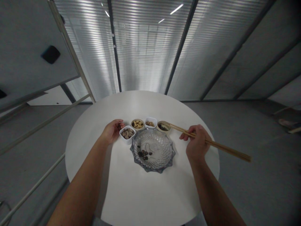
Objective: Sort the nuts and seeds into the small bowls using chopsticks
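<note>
1. Progress, going by the table alone: a small heap of dark round bits (143,154) on the near-left side of a scalloped glass dish (152,168), most of that dish bare, so pretty early days by the look of it.
2. Plenty left in the bowls: striped sunflower seeds in a white square bowl (124,139), peanuts in a round tan bowl (137,129), more nuts in a second white square bowl (150,127), and dark bits in a round tan end bowl (163,132) on the right.
3. Right hand (196,142): fingers closed firmly around long wooden chopsticks (223,146), tips together and reaching far-left into that end bowl, just beyond the hand. Back ends sticking way out to the right, past the table edge.
4. Left hand (112,131): fingers loosely curled and slightly apart, nothing held, right beside the sunflower seed bowl. Actual contact with the bowl hard to call from this angle.
5. Whole setup on a round white table (150,201), glass dish between both hands, bowls in a tight arc along its far edge.
</note>
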The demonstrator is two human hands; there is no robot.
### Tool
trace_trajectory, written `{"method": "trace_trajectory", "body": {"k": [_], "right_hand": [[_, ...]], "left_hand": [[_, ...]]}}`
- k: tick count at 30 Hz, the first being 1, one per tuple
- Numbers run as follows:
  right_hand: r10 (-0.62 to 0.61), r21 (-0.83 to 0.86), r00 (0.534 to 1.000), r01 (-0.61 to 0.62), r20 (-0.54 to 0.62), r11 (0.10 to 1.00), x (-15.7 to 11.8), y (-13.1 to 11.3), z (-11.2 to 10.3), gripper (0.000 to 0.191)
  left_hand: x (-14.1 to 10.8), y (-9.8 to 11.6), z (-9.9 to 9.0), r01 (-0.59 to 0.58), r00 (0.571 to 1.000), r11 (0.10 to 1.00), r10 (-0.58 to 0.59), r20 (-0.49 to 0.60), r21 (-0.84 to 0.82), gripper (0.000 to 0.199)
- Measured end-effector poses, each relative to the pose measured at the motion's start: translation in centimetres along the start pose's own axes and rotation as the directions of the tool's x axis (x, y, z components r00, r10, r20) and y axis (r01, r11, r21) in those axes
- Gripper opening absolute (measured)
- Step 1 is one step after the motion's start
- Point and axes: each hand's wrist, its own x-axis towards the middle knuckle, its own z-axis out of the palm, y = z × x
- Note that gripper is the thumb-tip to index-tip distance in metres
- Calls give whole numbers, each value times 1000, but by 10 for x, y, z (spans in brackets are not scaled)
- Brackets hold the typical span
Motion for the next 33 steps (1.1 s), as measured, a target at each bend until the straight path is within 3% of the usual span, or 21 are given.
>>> {"method": "trace_trajectory", "body": {"k": [3,6,9,12,16,19,25,33], "right_hand": [[6,22,1000,-7,18,1000,-2,0,0,33],[62,54,981,-73,182,996,-8,0,1,32],[128,0,885,-143,447,990,-18,0,4,35],[169,-133,758,-109,629,985,-29,-1,7,41],[209,-235,645,-47,735,971,-36,-3,10,42],[211,-243,604,-30,768,969,-36,-3,11,41],[264,-279,614,-74,744,957,-37,1,13,42],[211,-259,717,-44,664,965,-37,2,9,46]], "left_hand": [[0,0,-1,-7,1000,1000,7,2,14,4],[-1,2,-1,1,1000,1000,-1,8,10,4],[-1,3,-1,4,1000,1000,-4,3,11,3],[0,3,0,-3,1000,1000,3,-1,17,3],[1,2,0,6,1000,1000,-6,4,15,4],[1,1,-1,12,1000,1000,-12,4,8,4],[1,1,1,8,1000,1000,-8,2,-2,5],[0,0,1,-5,1000,1000,5,8,24,5]]}}
